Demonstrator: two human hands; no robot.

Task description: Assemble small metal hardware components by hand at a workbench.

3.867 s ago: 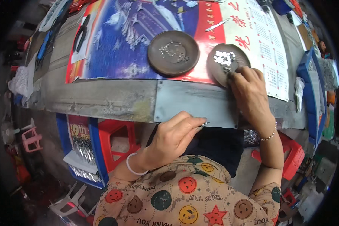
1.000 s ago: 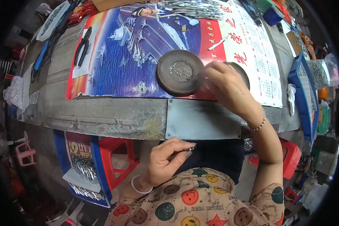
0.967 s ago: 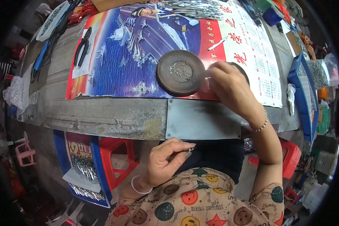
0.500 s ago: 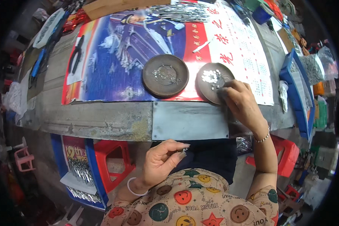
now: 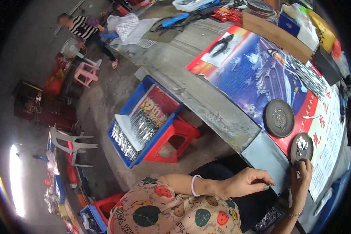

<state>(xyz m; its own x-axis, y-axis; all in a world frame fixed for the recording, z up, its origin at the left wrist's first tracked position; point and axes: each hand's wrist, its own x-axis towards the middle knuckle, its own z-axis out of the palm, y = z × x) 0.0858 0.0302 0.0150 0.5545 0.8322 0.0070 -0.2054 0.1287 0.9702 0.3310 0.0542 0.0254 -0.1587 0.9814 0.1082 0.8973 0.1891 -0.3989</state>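
My left hand (image 5: pixel 249 183) is held over my lap beside the table edge, thumb and forefinger pinched on a small metal piece (image 5: pixel 272 184), too small to make out fully. My right hand (image 5: pixel 302 176) is at the near rim of a round brown dish (image 5: pixel 307 141), fingers bent together; whatever they hold is hidden. Small shiny white-silver pieces (image 5: pixel 302 146) lie in that dish. Beside it sits a larger brown dish (image 5: pixel 270 124) with thin metal bits (image 5: pixel 279 118) in it. Both stand on a printed poster sheet (image 5: pixel 238 87) covering part of the table.
Black-handled pliers (image 5: pixel 221 46) lie on the poster's far left. A pile of metal strips (image 5: pixel 310 78) is at the back. Below the table edge, a blue crate (image 5: pixel 123 154) of metal parts rests on a red stool (image 5: pixel 171 146). Another person (image 5: pixel 84 29) stands beyond the table's far left end.
My view has swung to the left, bringing the floor, the crate and another person into sight. My left hand keeps its pinch; my right hand stays at the smaller dish.
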